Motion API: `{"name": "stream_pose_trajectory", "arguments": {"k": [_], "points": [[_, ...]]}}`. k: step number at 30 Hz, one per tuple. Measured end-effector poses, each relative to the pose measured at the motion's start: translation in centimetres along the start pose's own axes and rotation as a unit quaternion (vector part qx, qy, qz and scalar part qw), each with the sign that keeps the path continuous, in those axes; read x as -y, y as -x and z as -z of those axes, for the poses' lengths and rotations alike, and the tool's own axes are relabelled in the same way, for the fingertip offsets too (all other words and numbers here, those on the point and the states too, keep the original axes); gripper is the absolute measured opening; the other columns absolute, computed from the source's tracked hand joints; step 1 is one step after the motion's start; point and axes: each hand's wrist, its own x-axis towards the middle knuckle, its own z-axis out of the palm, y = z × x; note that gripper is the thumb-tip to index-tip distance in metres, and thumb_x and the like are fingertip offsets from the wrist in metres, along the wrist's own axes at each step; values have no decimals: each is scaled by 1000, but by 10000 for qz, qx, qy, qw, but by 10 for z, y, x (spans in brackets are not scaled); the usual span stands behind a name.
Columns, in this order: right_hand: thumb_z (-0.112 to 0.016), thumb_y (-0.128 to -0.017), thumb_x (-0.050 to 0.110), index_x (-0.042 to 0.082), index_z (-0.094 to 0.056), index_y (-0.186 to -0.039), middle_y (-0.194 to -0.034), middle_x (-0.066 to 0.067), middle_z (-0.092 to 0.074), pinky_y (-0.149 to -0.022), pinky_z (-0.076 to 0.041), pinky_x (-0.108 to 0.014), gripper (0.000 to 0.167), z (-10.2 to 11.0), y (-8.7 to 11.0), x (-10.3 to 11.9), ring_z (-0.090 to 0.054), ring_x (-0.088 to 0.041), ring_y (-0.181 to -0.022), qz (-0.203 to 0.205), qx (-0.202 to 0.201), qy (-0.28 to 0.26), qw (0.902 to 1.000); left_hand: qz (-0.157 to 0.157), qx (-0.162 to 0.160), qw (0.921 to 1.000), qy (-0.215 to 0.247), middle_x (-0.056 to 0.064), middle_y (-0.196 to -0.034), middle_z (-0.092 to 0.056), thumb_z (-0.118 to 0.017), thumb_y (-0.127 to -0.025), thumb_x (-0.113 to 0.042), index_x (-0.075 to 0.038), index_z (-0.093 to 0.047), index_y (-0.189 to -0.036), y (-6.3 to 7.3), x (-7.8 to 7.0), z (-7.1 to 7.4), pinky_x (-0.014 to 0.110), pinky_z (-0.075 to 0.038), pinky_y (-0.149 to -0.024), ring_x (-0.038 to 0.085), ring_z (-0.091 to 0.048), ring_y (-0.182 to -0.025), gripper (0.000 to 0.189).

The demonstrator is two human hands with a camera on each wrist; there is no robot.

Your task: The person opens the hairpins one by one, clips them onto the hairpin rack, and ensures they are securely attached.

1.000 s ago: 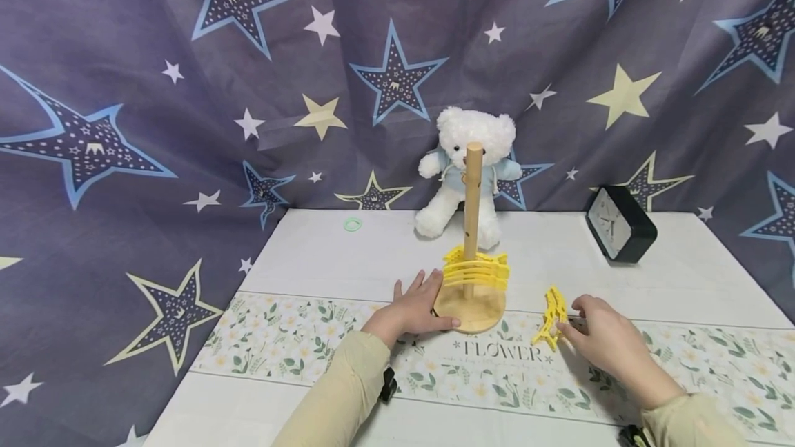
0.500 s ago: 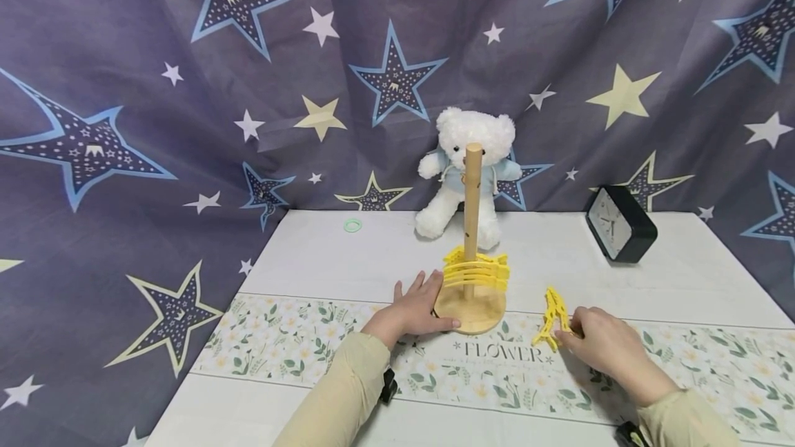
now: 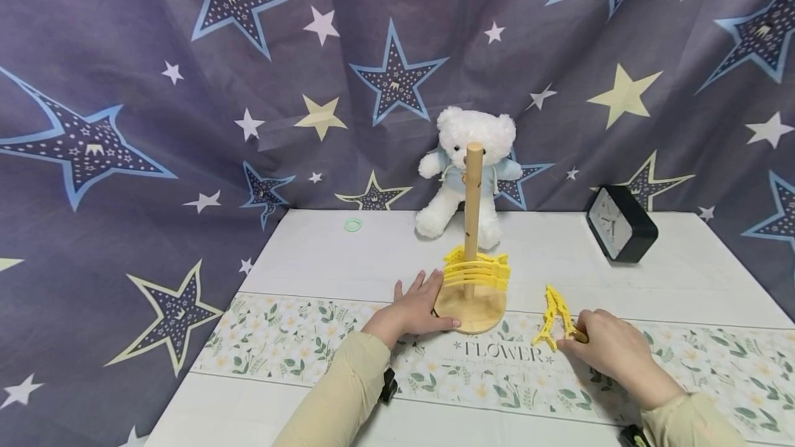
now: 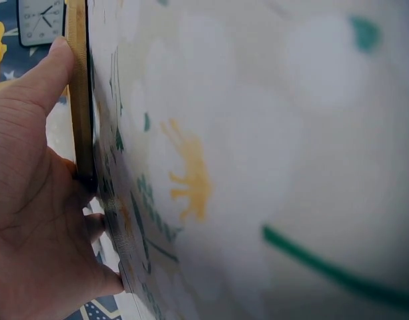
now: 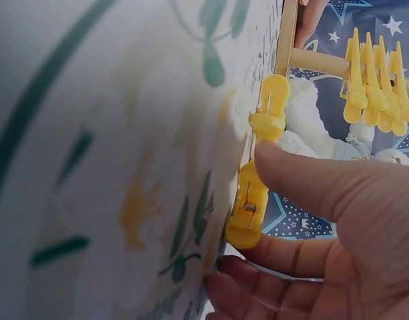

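Note:
A round-based wooden stand (image 3: 470,312) holds several curved yellow pieces (image 3: 477,271) low around its upright rod. My left hand (image 3: 419,309) rests against the base's left side with fingers spread; its thumb (image 4: 56,67) lies along the base's edge. To the right, two narrow yellow plastic pieces lie in an upside-down V on the table. My right hand (image 3: 611,347) pinches the near end of the right-hand yellow spring clip (image 3: 564,312) between thumb and fingers. In the right wrist view a small metal spring shows on this yellow clip (image 5: 247,207), partly covered by my thumb.
Behind the stand sits a white teddy bear (image 3: 441,209) in a blue top. A black clock (image 3: 621,223) stands at the back right, and a small green ring (image 3: 352,225) lies at the back left. A floral runner (image 3: 286,333) crosses the table.
My right hand has taken hold of the near end of one yellow clip and swung it to the right, widening the V. My left hand and the stand have stayed in place.

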Motion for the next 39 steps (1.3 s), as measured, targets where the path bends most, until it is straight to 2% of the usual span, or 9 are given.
{"name": "stream_pose_trajectory", "arguments": {"k": [6,13,19,22,27,30,33,36,39], "points": [[-75,-83,39,11,-54,-76,-65,-2,-44,-51,-30,-33,35,1,3,-2,-42,-19,-58,127,-325,-143,9993,-9,7,10000,-1,-1,-164,-9,-55,-84,-72,-16,-6,-159,0,0,0,60,2,-114,24,-1,-150,106],[-74,-83,34,0,-67,-96,-73,-3,-59,-50,-35,-33,37,9,4,-6,-49,-19,-60,132,-827,-394,9957,-8,30,10000,1,-1,-164,-9,-55,-84,-72,-15,-6,-159,2,-1,1,60,2,-114,24,-2,-150,106],[-71,-86,29,-4,-66,-107,-91,-18,-70,-55,-47,-43,39,16,6,-3,-66,-28,-70,260,-1557,-730,9848,-11,38,10000,-11,0,-164,-9,-55,-84,-72,-15,-6,-159,2,-1,1,60,2,-114,24,-2,-150,106],[-68,-89,24,-4,-64,-112,-99,-22,-69,-60,-50,-48,36,19,6,1,-68,-31,-75,371,-1900,-958,9764,-17,45,10000,1,-1,-164,-8,-55,-84,-72,-15,-6,-159,2,-2,2,60,2,-114,24,-2,-150,106],[-66,-92,12,-4,-61,-123,-107,-28,-65,-60,-50,-51,35,25,8,6,-66,-39,-80,688,-2436,-1185,9602,-26,52,10000,24,0,-164,-8,-56,-84,-71,-14,-6,-159,3,-3,3,61,2,-114,24,-1,-149,106],[-64,-93,8,-3,-59,-128,-104,-27,-67,-56,-48,-45,37,29,8,9,-65,-37,-76,873,-2619,-1280,9526,-23,71,10000,16,0,-164,-7,-56,-85,-69,-14,-5,-159,4,-3,4,61,3,-113,24,0,-149,105],[-63,-94,6,0,-58,-132,-95,-23,-69,-51,-42,-36,38,33,8,11,-61,-27,-65,1037,-2759,-1325,9463,-14,90,10000,18,0,-164,-7,-56,-86,-68,-14,-5,-159,4,-4,4,61,4,-113,24,0,-149,104],[-62,-95,6,2,-58,-133,-83,-15,-68,-47,-32,-29,38,36,7,14,-49,-14,-55,1140,-2874,-1298,9421,5,108,9999,14,0,-164,-6,-56,-86,-68,-14,-4,-159,3,-3,3,60,4,-114,24,1,-149,104],[-61,-96,6,5,-59,-133,-70,-4,-62,-45,-28,-27,37,38,6,17,-36,-8,-49,1180,-2977,-1280,9386,3,93,10000,8,0,-164,-6,-56,-87,-67,-14,-4,-159,3,-3,3,59,5,-114,24,1,-149,103]]}}
